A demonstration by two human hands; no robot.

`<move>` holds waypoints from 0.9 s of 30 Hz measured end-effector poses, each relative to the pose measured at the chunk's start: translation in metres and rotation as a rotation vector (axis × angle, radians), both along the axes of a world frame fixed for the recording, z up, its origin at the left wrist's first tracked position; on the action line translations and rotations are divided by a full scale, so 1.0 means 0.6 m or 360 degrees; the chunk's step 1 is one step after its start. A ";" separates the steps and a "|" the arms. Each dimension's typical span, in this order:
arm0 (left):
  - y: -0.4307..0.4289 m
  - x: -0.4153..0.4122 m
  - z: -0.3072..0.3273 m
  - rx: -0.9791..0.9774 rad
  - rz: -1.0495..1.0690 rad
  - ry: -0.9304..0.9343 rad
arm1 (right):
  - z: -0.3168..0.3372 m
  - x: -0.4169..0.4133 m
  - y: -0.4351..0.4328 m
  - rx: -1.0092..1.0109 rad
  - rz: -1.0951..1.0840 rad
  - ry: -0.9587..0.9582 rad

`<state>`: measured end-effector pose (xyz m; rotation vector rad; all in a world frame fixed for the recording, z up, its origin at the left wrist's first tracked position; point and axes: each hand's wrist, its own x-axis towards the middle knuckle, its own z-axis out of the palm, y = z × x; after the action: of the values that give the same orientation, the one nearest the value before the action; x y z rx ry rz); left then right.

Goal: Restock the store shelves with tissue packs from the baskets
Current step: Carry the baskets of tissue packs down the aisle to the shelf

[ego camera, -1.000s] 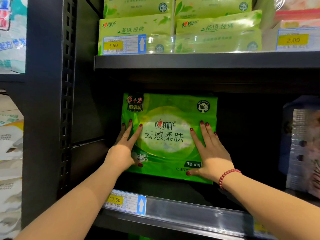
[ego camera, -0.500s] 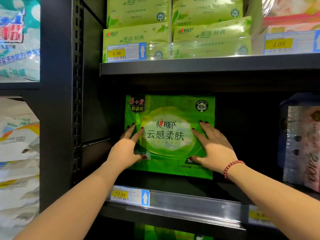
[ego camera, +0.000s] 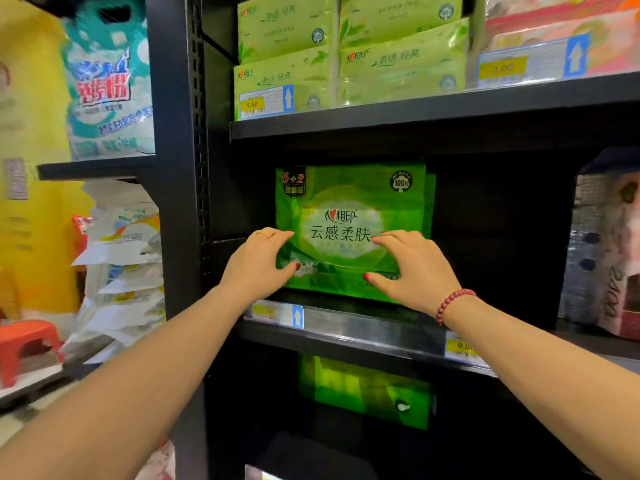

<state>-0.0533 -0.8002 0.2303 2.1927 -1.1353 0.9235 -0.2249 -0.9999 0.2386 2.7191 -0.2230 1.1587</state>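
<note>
Hands | left hand (ego camera: pixel 258 263) and right hand (ego camera: pixel 414 270) are held half-open, arched fingertips laid on the green tissue pack (ego camera: pixel 349 188) | nothing is gripped | pack is stood upright on the middle shelf (ego camera: pixel 363 329)

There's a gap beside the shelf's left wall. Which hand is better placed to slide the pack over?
Probably right: the right hand rests on the right half of the green tissue pack, free to push leftward; the left hand sits at its left edge.
</note>
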 end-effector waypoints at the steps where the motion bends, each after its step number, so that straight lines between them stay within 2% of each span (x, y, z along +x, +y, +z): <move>1: 0.015 -0.020 -0.005 -0.0008 0.0036 -0.0004 | -0.004 -0.008 0.011 0.0016 0.0060 0.0010; 12: 0.292 -0.248 -0.137 0.0125 0.0661 0.0280 | -0.135 -0.064 0.216 0.0208 0.0679 0.0274; 18: 0.498 -0.396 -0.211 0.0218 0.1062 0.0431 | -0.179 -0.075 0.416 0.0204 0.1008 0.0446; 27: 0.801 -0.599 -0.287 0.0177 0.1545 0.0657 | -0.251 -0.152 0.741 0.0239 0.1489 0.0612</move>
<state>-0.4128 -0.3196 0.0578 2.8639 0.1312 0.6741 -0.3163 -0.5554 0.0879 3.1604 1.1554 0.7154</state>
